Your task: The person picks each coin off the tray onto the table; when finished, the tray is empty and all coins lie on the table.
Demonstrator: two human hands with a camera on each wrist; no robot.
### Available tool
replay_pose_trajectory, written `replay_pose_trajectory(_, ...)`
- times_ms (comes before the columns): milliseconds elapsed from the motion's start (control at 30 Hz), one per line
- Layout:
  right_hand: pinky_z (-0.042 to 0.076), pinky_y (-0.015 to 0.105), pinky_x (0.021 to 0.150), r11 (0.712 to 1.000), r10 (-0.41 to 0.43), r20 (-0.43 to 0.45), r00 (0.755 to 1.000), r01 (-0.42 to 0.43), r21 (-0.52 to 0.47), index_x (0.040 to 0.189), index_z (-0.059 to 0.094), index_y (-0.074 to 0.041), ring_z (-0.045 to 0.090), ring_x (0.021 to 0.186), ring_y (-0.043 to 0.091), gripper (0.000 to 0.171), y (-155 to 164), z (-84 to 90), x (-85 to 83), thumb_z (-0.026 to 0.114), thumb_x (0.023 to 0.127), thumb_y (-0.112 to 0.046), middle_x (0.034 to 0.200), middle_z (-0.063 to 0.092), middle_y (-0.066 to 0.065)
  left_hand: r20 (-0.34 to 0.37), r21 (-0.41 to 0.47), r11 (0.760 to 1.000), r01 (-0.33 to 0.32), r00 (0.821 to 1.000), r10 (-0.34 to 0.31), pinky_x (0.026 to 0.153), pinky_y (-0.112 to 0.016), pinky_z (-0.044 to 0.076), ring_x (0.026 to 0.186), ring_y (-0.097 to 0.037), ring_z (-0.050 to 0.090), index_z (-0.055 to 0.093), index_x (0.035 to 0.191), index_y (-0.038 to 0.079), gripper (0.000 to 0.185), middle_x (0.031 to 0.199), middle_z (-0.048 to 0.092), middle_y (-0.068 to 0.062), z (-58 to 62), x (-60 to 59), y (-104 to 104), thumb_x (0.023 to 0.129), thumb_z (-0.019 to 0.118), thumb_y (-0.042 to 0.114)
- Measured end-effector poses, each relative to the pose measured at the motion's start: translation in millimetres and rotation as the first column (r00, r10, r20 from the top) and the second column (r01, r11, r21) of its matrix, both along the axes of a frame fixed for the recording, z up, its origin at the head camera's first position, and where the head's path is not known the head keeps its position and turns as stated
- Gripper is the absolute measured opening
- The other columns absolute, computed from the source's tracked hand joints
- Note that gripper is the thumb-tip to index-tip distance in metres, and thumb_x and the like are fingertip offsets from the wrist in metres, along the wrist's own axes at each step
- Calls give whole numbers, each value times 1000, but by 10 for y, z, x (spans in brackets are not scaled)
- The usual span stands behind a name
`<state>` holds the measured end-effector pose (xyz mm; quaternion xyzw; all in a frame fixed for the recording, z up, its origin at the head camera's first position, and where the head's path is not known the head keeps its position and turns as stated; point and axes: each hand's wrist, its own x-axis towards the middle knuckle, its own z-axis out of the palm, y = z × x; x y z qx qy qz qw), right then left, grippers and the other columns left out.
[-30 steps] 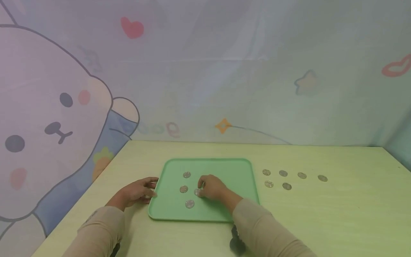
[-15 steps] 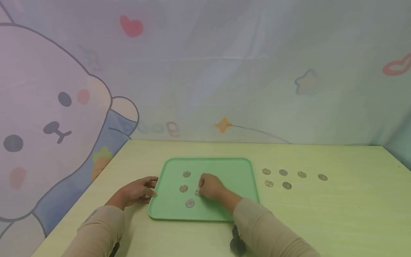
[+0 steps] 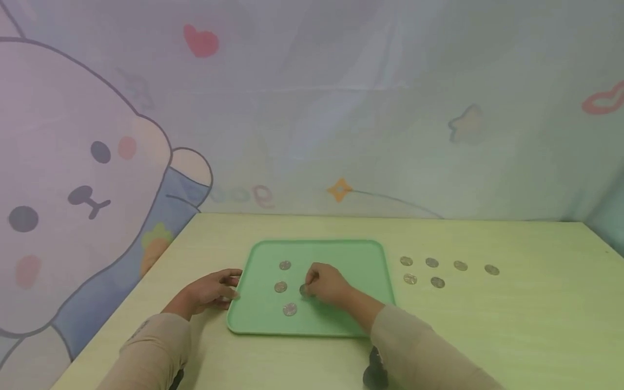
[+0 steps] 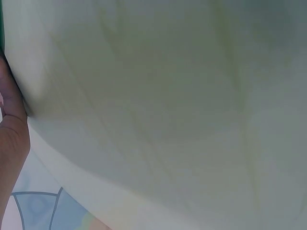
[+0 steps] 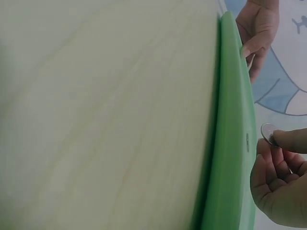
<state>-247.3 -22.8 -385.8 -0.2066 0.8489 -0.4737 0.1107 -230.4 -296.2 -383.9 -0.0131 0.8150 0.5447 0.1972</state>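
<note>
A light green tray (image 3: 341, 252) lies on the table, with 3 loose silver coins on it: a back coin (image 3: 285, 265), a middle coin (image 3: 280, 287) and a front coin (image 3: 290, 309). Over the tray's middle, my right hand (image 3: 327, 284) pinches another coin (image 5: 267, 132) between thumb and fingers; the right wrist view shows it tilted up at the fingertips. My left hand (image 3: 212, 290) holds the tray's left rim, its thumb (image 5: 258, 43) against the edge. Only part of that hand shows at the left border of the left wrist view.
Several coins (image 3: 431, 262) lie flat in two rows on the pale yellow table (image 3: 536, 325), right of the tray. A printed cloth backdrop (image 3: 312, 108) hangs behind the table's back edge.
My right hand has shifted slightly right, and its coin now looks darker and turned, partly behind the fingers. The left hand and the other coins stay where they were.
</note>
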Motion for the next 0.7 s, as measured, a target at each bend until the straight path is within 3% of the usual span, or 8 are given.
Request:
replay_pose_trajectory(367, 44, 31, 64, 975, 13, 129, 992, 16, -221, 85, 50, 1, 54, 71, 16, 8, 218, 85, 105, 56, 80, -4, 76, 55, 7, 7, -16, 1000, -8, 1000, 8, 71, -33, 45, 85, -16, 50, 25, 131, -4, 62, 114, 38, -17, 18, 0, -14, 77, 55, -2)
replay_pose_trajectory(700, 45, 34, 67, 961, 16, 122, 992, 19, -276, 86, 49, 2, 57, 74, 19, 10, 409, 228, 199, 57, 80, -1, 79, 56, 8, 23, -16, 1000, -3, 1000, 3, 71, -32, 45, 88, -17, 48, 22, 132, -5, 63, 116, 36, -18, 32, -1, -2, 79, 54, -1)
